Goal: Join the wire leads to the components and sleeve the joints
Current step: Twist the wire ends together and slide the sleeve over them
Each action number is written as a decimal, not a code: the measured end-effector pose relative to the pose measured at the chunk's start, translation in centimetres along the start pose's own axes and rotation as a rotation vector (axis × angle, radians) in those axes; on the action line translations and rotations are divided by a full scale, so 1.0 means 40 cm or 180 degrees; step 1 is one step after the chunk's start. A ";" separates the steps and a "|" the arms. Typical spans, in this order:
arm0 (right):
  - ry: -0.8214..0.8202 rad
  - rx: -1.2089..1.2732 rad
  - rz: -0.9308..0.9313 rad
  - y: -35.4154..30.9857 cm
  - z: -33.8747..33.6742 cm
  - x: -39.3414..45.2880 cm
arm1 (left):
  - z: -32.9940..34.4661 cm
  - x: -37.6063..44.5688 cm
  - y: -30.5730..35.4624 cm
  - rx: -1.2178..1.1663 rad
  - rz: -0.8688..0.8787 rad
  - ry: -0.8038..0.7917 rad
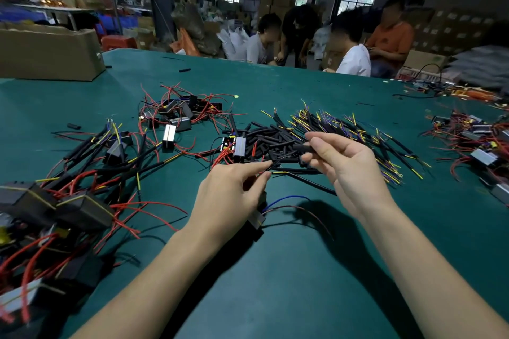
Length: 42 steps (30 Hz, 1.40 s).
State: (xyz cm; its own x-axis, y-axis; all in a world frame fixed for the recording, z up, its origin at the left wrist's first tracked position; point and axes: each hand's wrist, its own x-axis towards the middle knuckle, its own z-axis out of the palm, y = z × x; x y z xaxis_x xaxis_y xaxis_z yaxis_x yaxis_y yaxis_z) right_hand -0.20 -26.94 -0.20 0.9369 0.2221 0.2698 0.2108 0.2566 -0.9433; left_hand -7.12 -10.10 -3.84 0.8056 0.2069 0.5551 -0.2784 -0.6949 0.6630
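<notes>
**Sleeve pinched, lead lined up**

My right hand (pixel 341 162) pinches one short black sleeve (pixel 304 147) between thumb and fingertips, raised above the sleeve pile (pixel 271 140). My left hand (pixel 234 195) curls round a component (pixel 259 215) and nips a thin lead (pixel 271 166) at its fingertips, just short of the sleeve. I judge the risk is a frayed tip snagging the sleeve mouth, or the blue wire (pixel 286 198) and its red partner tangling. Count: two hands, one sleeve held, one component; loose pieces on the green table (pixel 303 270) are too many to tally.
</notes>
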 end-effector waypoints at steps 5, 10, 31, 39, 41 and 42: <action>0.0017 -0.0692 -0.0271 0.014 -0.011 0.007 | 0.005 -0.001 -0.005 0.0039 -0.0050 0.0074; -0.0015 -0.0862 -0.0390 0.019 -0.006 0.009 | 0.007 0.001 -0.007 -0.0017 -0.0060 0.0022; 0.0167 -0.0911 -0.0494 0.014 0.015 -0.003 | 0.009 0.003 -0.015 -0.0105 0.0013 0.0136; 0.0043 -0.0944 -0.0439 0.018 0.016 -0.005 | 0.007 0.001 -0.009 -0.0160 0.0101 0.0114; -0.0026 -0.0999 -0.0479 0.010 0.010 -0.003 | 0.007 0.002 -0.006 -0.0171 0.0120 0.0073; -0.0079 -0.1004 -0.0486 0.006 0.008 -0.003 | 0.007 0.002 -0.004 -0.0172 0.0133 0.0052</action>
State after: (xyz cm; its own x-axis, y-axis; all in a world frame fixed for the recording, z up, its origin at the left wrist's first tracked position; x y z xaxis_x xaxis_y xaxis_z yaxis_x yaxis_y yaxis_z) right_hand -0.35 -26.62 -0.41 0.8817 0.2273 0.4134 0.4274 -0.0138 -0.9040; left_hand -6.88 -10.16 -4.06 0.7843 0.1900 0.5906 -0.3398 -0.6650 0.6651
